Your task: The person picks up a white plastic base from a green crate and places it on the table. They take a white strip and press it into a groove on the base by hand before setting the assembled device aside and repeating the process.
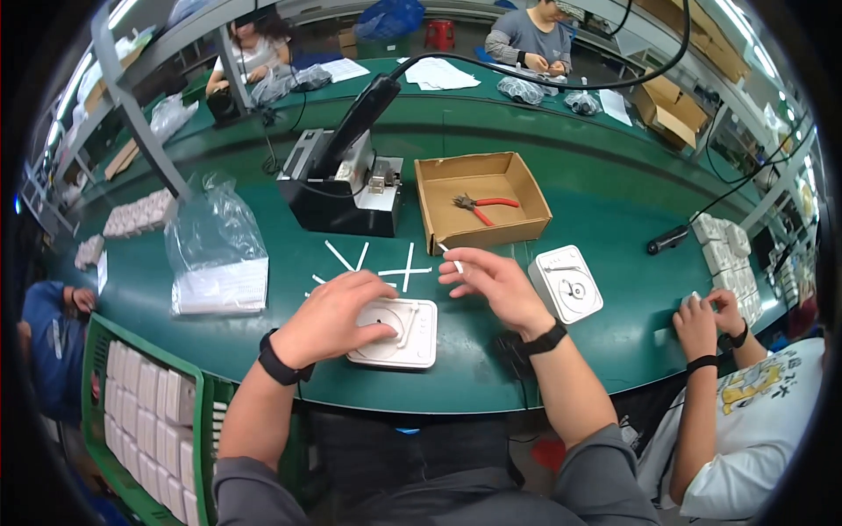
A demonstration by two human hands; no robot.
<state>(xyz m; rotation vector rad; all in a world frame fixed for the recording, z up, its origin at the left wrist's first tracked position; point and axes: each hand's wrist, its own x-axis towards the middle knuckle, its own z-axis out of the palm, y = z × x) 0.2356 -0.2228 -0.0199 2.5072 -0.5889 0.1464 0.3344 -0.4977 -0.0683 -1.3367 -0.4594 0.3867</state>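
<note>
In front of me lies a white square device [422, 335] shaped like a small record player, with a tonearm and a dark centre. My left hand [331, 317] grips it from the left, fingers over its far side and thumb across its top. Between the thumb and fingers of my right hand [498, 287] is a small white strip [451, 258], held above the table right of the device. Thin white strips [409, 268] lie scattered on the table beyond the device. A second white record-player device [567, 284] sits to the right of my right hand.
Beyond the strips stand a black bench machine [338, 206] and a cardboard box [491, 233] holding red-handled cutters [482, 207]. A clear bag [216, 230] lies left. A green crate [203, 438] of white units stands lower left. Co-workers sit at right, left and across.
</note>
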